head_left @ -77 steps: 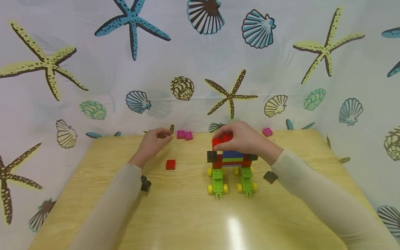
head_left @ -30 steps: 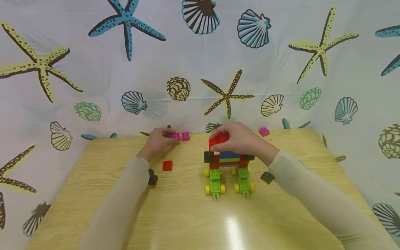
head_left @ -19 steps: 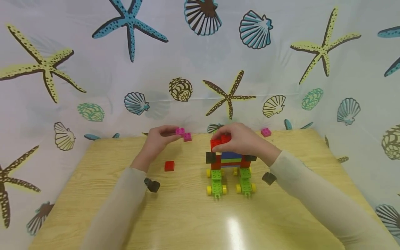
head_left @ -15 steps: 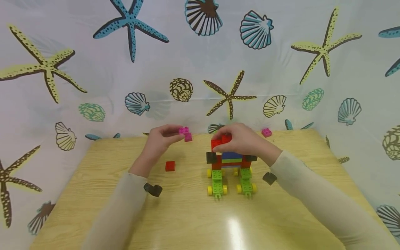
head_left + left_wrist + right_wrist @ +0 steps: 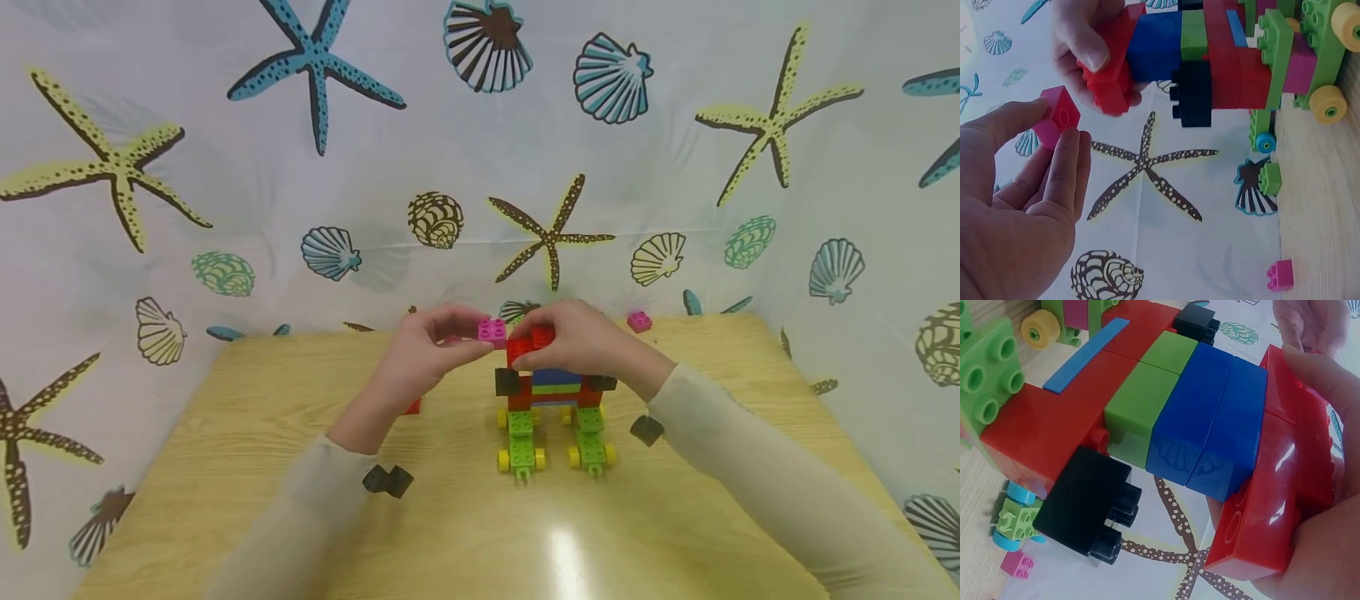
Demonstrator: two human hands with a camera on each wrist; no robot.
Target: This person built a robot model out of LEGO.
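A brick model (image 5: 555, 390) of red, blue, green and black bricks stands on two green wheeled bases (image 5: 521, 442) in the middle of the wooden table (image 5: 480, 517). My right hand (image 5: 538, 332) grips the red brick (image 5: 529, 347) on the model's top, seen close up as the red brick (image 5: 1279, 487). My left hand (image 5: 471, 335) pinches a small pink brick (image 5: 492, 331) between thumb and fingers, just left of that red brick. In the left wrist view the pink brick (image 5: 1057, 115) is a short gap from the red brick (image 5: 1113, 69).
A loose red brick (image 5: 412, 407) lies partly hidden behind my left hand. Another pink brick (image 5: 639, 321) sits at the table's back right. A green piece with blue wheels (image 5: 1266, 178) and a pink brick (image 5: 1280, 275) lie behind the model. A shell-print curtain (image 5: 480, 167) surrounds the table.
My left hand took a pink brick from the back of the table, lifted it and carried it right, up to the model's top. My right hand stayed on the red top brick.
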